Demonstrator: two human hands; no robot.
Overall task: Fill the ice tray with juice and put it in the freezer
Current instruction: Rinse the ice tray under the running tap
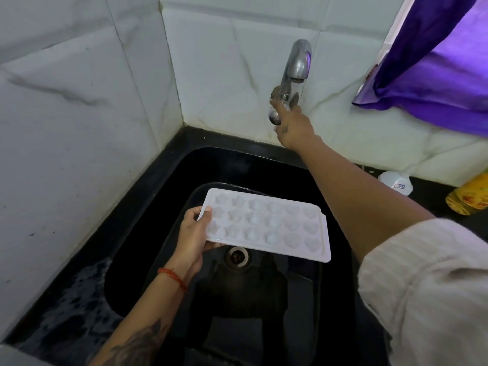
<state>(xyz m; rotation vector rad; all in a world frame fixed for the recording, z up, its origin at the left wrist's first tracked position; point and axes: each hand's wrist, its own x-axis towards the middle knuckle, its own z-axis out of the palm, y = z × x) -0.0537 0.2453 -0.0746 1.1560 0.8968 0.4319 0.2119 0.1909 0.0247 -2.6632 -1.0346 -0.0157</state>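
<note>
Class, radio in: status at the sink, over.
Left hand grips ice tray over sink. Right hand on tap handle. Tray empty, no water visible. Nothing blocking.

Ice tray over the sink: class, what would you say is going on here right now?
A person stands at a black sink. The left hand grips one end of a white ice tray, holding it over the basin above the drain. The right hand reaches to the wall tap and holds its handle. No water stream is visible, and the tray's moulds look empty, with no juice in them yet.
</note>
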